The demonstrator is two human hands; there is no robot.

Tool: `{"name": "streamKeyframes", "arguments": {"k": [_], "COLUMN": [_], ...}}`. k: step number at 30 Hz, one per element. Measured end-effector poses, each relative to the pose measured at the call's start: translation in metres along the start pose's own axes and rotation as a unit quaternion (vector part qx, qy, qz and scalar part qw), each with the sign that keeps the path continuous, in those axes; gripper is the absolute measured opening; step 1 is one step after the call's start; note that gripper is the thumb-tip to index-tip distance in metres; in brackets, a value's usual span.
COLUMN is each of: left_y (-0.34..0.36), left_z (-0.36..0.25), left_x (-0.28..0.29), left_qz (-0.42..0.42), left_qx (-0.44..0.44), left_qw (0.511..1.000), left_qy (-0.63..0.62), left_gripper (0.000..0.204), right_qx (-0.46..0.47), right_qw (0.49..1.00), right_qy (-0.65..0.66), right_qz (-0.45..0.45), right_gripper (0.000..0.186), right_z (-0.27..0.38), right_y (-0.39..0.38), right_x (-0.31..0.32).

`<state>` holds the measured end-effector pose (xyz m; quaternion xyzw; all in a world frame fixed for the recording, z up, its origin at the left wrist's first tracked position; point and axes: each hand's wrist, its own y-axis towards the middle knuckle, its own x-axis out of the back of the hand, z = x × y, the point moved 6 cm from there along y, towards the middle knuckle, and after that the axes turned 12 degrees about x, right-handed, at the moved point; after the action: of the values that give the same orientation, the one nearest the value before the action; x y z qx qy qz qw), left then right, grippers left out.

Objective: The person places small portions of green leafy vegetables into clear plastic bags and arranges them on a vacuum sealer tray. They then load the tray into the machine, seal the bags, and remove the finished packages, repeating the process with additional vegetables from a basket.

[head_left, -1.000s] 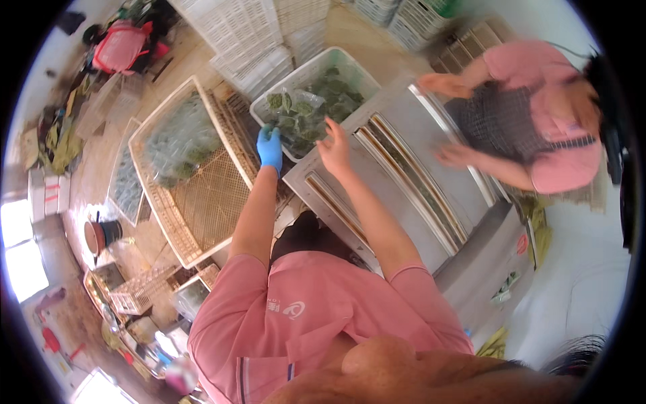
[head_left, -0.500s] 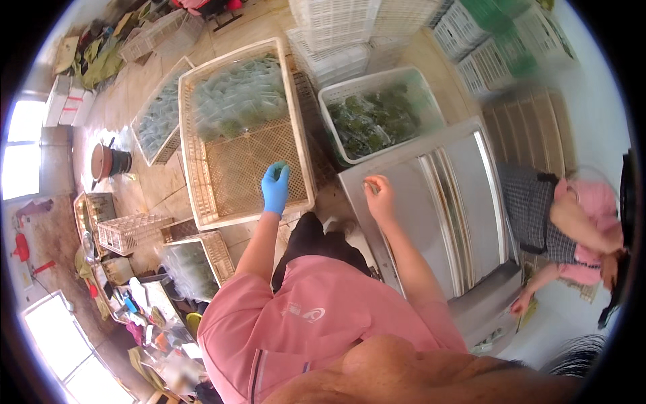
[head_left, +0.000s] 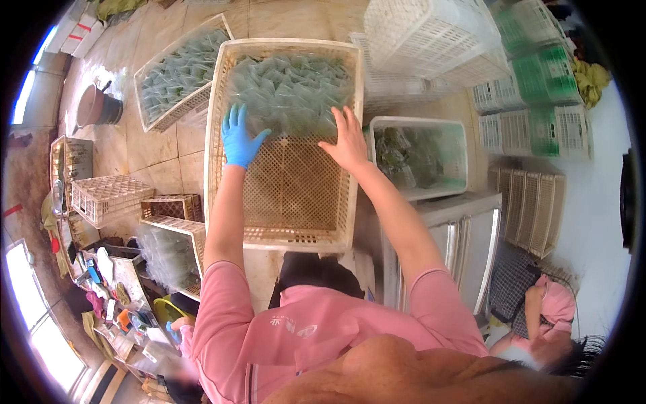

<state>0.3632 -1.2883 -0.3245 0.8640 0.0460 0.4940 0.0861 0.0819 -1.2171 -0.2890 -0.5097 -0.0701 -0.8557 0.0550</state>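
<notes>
Your left hand (head_left: 241,143) in a blue glove (head_left: 237,135), your bare right hand (head_left: 348,146), both spread wide near bags (head_left: 293,84) in a basket (head_left: 289,198)

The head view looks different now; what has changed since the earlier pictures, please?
The left hand and right hand moved left from the white tub to the beige crate, open at its packets. A co-worker no longer reaches over the metal chest. The packets remain in the crate's far part.

The glove (head_left: 241,143) is bright blue, the large crate (head_left: 289,195) beige, its packets (head_left: 289,87) pale green. The shirt (head_left: 296,337) is pink; the co-worker's apron (head_left: 513,277) has dark checks.
</notes>
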Motion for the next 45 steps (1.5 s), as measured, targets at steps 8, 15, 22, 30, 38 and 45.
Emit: {"name": "streamKeyframes", "arguments": {"k": [8, 15, 22, 30, 38, 45], "left_y": [0.051, 0.045, 0.029, -0.062, -0.149, -0.254], "left_z": [0.013, -0.008, -0.003, -0.042, -0.152, -0.320], "left_x": [-0.048, -0.075, -0.094, 0.029, 0.110, 0.102], "left_qz": [0.169, 0.180, 0.182, 0.020, -0.015, 0.122], "left_qx": [0.028, -0.066, 0.000, 0.002, -0.075, -0.288], "left_qw": [0.982, 0.972, 0.977, 0.999, 0.996, 0.950], "left_qy": [0.077, 0.139, 0.109, 0.047, 0.037, 0.013], "left_gripper": [0.098, 0.065, 0.015, 0.017, 0.025, 0.025], "right_qx": [-0.060, 0.041, 0.191, 0.330, 0.315, 0.086], "right_qw": [0.978, 0.984, 0.970, 0.925, 0.911, 0.942], "right_qy": [-0.183, -0.155, -0.121, -0.188, -0.251, -0.287], "right_qz": [0.079, 0.080, 0.090, -0.003, -0.093, -0.148], "right_gripper": [0.105, 0.062, 0.012, 0.012, 0.021, 0.023], "right_z": [-0.011, -0.015, 0.016, 0.100, 0.128, 0.084], "right_y": [0.087, 0.101, 0.097, 0.023, -0.116, -0.326], "right_x": [-0.058, -0.093, -0.103, -0.015, 0.109, 0.203]}}
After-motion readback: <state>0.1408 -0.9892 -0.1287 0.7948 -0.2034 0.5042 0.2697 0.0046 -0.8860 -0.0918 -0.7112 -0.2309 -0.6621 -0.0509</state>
